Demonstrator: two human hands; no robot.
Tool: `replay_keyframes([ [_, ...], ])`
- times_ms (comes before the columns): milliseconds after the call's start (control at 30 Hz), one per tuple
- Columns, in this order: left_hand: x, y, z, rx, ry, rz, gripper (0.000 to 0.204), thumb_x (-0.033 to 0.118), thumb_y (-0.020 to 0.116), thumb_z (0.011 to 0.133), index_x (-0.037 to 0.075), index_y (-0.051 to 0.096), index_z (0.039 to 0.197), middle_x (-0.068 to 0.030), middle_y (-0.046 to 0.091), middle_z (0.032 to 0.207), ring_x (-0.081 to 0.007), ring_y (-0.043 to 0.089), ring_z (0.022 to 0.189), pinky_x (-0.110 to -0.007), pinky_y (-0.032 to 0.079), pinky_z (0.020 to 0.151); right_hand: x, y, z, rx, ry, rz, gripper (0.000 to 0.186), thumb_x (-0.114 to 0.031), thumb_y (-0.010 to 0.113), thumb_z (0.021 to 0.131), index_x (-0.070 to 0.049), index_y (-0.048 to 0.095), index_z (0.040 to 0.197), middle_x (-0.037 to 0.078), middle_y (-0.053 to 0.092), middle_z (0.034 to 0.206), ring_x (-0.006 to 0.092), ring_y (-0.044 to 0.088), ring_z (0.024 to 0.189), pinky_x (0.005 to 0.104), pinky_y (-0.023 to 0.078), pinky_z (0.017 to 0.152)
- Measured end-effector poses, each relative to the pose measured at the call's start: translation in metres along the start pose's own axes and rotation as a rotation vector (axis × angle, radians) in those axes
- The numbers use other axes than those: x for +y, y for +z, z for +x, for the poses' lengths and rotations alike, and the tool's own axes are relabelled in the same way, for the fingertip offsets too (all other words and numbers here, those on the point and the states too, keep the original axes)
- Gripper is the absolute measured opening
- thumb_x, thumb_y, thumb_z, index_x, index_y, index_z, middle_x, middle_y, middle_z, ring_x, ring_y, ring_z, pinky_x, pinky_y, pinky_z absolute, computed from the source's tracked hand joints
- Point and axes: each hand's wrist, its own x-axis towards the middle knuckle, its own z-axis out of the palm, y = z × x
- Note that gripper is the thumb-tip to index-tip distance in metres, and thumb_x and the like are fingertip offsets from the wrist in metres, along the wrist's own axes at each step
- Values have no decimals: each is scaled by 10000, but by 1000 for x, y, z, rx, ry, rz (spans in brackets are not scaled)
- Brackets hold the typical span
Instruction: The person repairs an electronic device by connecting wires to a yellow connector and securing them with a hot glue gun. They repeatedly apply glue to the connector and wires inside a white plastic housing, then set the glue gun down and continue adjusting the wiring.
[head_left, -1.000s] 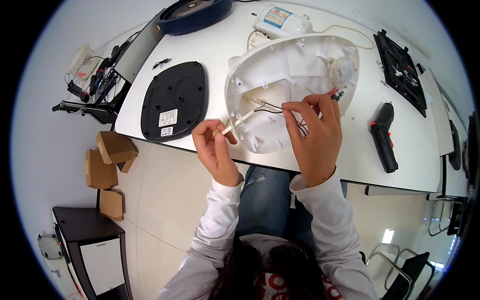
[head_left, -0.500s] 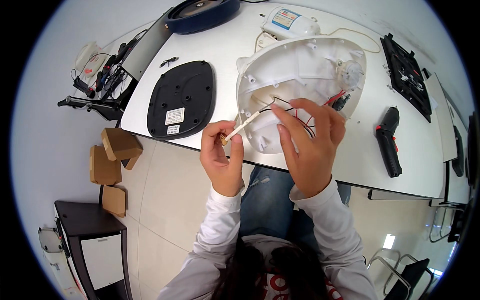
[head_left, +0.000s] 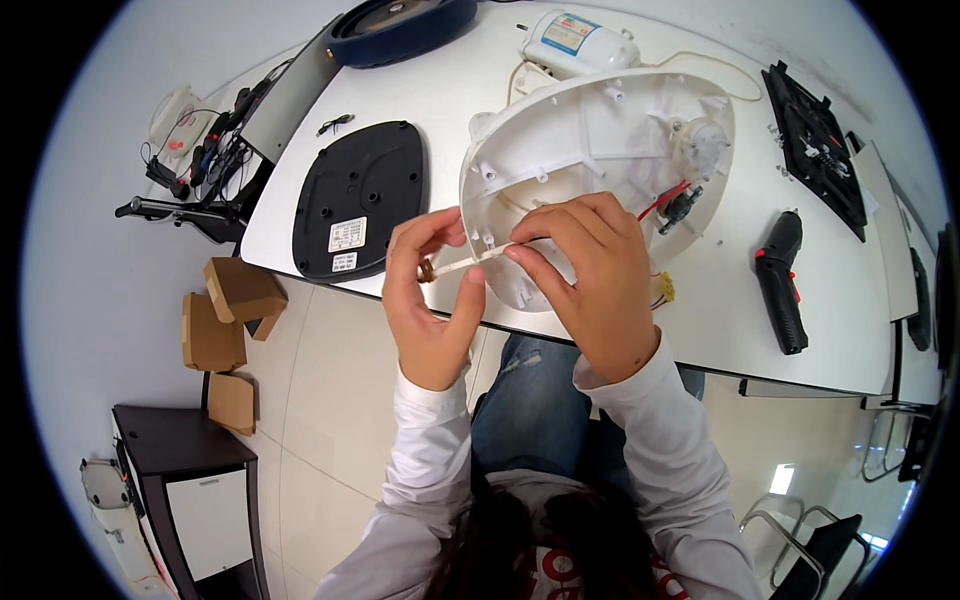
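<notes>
A thin white-sleeved wire runs between my hands at the near left rim of a white plastic housing. My left hand is curled around its brownish end, with the thumb held a little apart from the fingers. My right hand pinches the other end of the sleeve between thumb and fingertips and hides part of the housing behind it. Red wires and a small dark component sit inside the housing on the right. Beside my right wrist, a yellow connector shows near the rim.
A black base plate lies left of the housing. Behind it stand a white motor-like cylinder and a dark blue round part. On the right are a black cordless screwdriver and an open black tool case. Cardboard boxes stand left.
My right hand has moved left and down and now pinches the sleeve, its fingers closed up. My left hand and the brownish end shifted slightly left. The yellow connector has come into sight.
</notes>
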Motion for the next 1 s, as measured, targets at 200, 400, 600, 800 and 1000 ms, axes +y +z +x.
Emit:
replay_keyframes([
  [200, 11, -5, 23, -139, -73, -11, 372, 166, 629, 854, 31, 598, 1200, -92, 632, 1040, -176, 592, 947, -285, 428, 712, 5, -3, 3, 2, 44, 89, 124, -120, 725, 748, -113, 664, 855, -24, 629, 841, 208, 540, 800, 343, 432, 689],
  [400, 16, -9, 36, -243, -72, 102, 267, 91, 669, 842, -23, 636, 1082, -114, 649, 989, -188, 600, 871, -304, 460, 775, 8, -9, 5, 74, -5, -70, 137, -69, 716, 727, -115, 699, 856, -15, 614, 826, 212, 528, 790, 329, 452, 696],
  [600, 10, -17, 37, -355, 106, 177, 325, 43, 676, 790, -25, 620, 1104, -105, 632, 942, -188, 590, 869, -300, 450, 819, 13, -12, 5, 50, -5, -164, 163, -54, 727, 730, -125, 716, 877, -21, 625, 856, 214, 511, 785, 328, 439, 685],
  [800, 8, -5, 25, -255, -45, 116, 330, 19, 666, 766, -28, 606, 1087, -81, 618, 925, -160, 571, 866, -287, 436, 835, 14, -6, 2, 113, 2, -176, 188, -53, 731, 717, -126, 711, 890, -28, 629, 864, 210, 519, 788, 332, 433, 676],
  [1000, 14, 17, 9, -14, -194, 9, 235, 14, 651, 796, -18, 606, 1024, -37, 597, 923, -115, 540, 845, -262, 422, 827, 12, -3, -7, 153, 5, -110, 238, -21, 734, 698, -101, 706, 919, 3, 646, 935, 214, 543, 797, 326, 453, 673],
])
